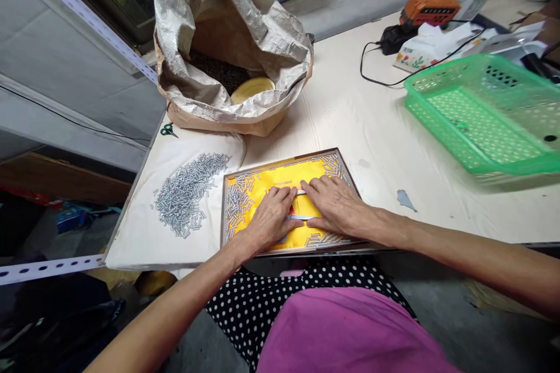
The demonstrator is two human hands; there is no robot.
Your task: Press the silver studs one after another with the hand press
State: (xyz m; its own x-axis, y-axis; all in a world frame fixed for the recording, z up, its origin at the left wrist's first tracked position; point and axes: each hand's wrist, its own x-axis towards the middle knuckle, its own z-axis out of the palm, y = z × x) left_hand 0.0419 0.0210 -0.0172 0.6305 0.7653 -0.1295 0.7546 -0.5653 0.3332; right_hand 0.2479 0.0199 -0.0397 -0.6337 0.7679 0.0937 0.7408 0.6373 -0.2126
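A shallow brown-rimmed tray (350, 179) with a yellow sheet (280, 175) inside lies at the table's front edge. Small silvery metal pins (238, 201) are scattered at its left side and in its right corners. Both hands rest over the middle, palms down. Two narrow pale strips (301, 218) span the gap between them, one at the forefingers and one at the thumbs. My left hand (272, 214) is closed at the strips' left ends, and my right hand (336, 205) at their right ends. The fingers hide the strips' ends.
A heap of similar metal pins (186, 192) lies on white cloth (135, 233) at left, near green-handled scissors (168, 130). Behind stands an open sack (227, 119) with dark contents and a yellow bowl (254, 90). A green plastic basket (468, 157), cable and orange battery (429, 10) are at right.
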